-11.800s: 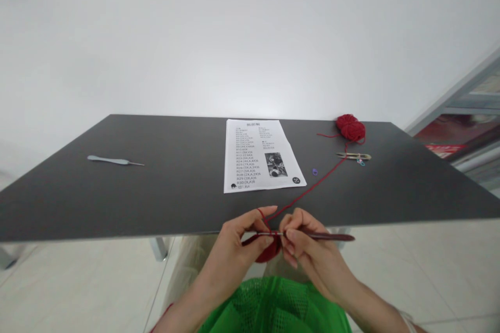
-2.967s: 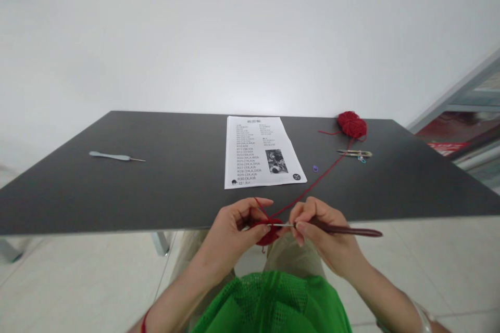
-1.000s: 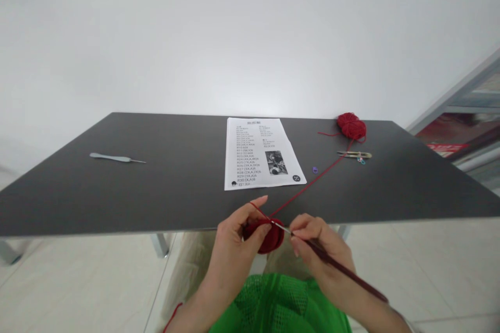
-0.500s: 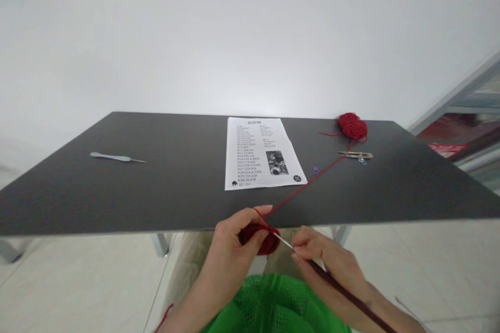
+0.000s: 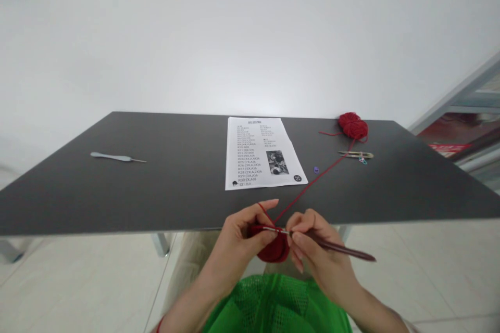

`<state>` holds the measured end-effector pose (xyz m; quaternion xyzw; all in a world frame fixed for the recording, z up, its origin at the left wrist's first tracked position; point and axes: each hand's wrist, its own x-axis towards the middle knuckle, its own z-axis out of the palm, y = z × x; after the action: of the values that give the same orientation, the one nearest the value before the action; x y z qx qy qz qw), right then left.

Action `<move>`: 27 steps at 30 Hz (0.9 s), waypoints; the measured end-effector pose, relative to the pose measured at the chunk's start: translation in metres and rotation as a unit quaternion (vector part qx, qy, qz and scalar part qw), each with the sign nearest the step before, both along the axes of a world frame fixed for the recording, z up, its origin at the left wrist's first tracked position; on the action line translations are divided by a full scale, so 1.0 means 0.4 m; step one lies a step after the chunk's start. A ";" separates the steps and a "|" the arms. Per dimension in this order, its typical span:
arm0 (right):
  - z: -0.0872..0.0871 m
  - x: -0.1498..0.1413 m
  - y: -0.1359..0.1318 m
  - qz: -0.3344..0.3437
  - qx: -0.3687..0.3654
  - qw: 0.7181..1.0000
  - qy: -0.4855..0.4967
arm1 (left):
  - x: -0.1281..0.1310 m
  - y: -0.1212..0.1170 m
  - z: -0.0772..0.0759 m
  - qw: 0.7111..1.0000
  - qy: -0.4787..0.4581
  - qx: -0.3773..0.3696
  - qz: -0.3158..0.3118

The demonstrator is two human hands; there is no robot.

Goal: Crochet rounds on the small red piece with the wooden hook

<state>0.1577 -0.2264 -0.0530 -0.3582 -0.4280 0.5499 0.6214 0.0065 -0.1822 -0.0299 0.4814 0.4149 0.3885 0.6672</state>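
Note:
My left hand point(image 5: 238, 242) pinches a dark red crochet piece point(image 5: 274, 251) at the table's front edge, with red yarn looped over its raised index finger. In my right hand point(image 5: 314, 242) is a crochet hook point(image 5: 338, 247) with a brown handle and a metal shaft. The shaft lies along the top edge of the piece, its tip near my left thumb. A strand of red yarn point(image 5: 312, 183) runs from my left index finger up to a red yarn ball point(image 5: 352, 127) at the back right of the table.
A printed pattern sheet point(image 5: 258, 166) lies mid-table. To the left is a grey-handled hook point(image 5: 117, 157). Tweezers point(image 5: 351, 154) with a teal stitch marker point(image 5: 364, 161) lie below the yarn ball, and a purple marker point(image 5: 316, 170) beside the sheet. Green mesh point(image 5: 273, 304) covers my lap.
The crochet hook has swung from a steep slant to nearly level across the piece. My right hand has risen slightly, and the piece and left hand have shifted a little right.

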 end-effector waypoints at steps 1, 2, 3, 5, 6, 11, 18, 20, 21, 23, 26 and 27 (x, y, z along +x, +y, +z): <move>-0.009 -0.001 -0.008 -0.044 0.045 0.995 -0.083 | 0.006 -0.003 -0.006 1.000 -0.009 -0.012 0.005; -0.021 -0.001 -0.014 -0.084 0.093 0.976 -0.175 | 0.013 -0.007 -0.011 1.000 -0.017 -0.023 0.011; -0.035 0.000 -0.019 -0.114 0.142 0.947 -0.266 | 0.019 -0.011 -0.015 0.999 -0.023 -0.033 0.020; -0.066 0.006 -0.024 -0.140 0.227 0.874 -0.407 | 0.031 -0.017 -0.021 0.997 -0.037 -0.053 0.039; -0.080 0.010 -0.024 -0.145 0.257 0.844 -0.447 | 0.034 -0.019 -0.022 0.996 -0.050 -0.064 0.045; -0.082 0.021 -0.002 -0.126 0.293 0.857 -0.405 | 0.022 -0.010 -0.016 0.980 -0.135 -0.142 0.029; 0.005 0.033 0.011 -0.039 0.130 0.978 -0.161 | -0.011 0.009 -0.006 0.989 -0.093 -0.114 0.005; 0.013 0.045 0.009 -0.031 0.124 0.978 -0.165 | -0.014 0.015 -0.004 0.991 -0.082 -0.106 -0.012; 0.016 0.051 0.009 -0.026 0.123 0.977 -0.173 | -0.016 0.017 -0.003 0.991 -0.076 -0.105 -0.020; 0.023 0.063 0.011 -0.014 0.118 0.975 -0.190 | -0.019 0.022 -0.001 0.992 -0.064 -0.104 -0.031; 0.032 0.076 0.016 0.010 0.101 0.973 -0.208 | -0.025 0.027 0.004 0.992 -0.047 -0.105 -0.044; 0.035 0.079 0.018 0.018 0.096 0.973 -0.209 | -0.027 0.028 0.006 0.992 -0.041 -0.106 -0.049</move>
<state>0.1894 -0.2193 -0.0392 -0.3960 -0.6056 0.4299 0.5400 -0.0042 -0.1709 -0.0275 0.4111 0.4018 0.3285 0.7494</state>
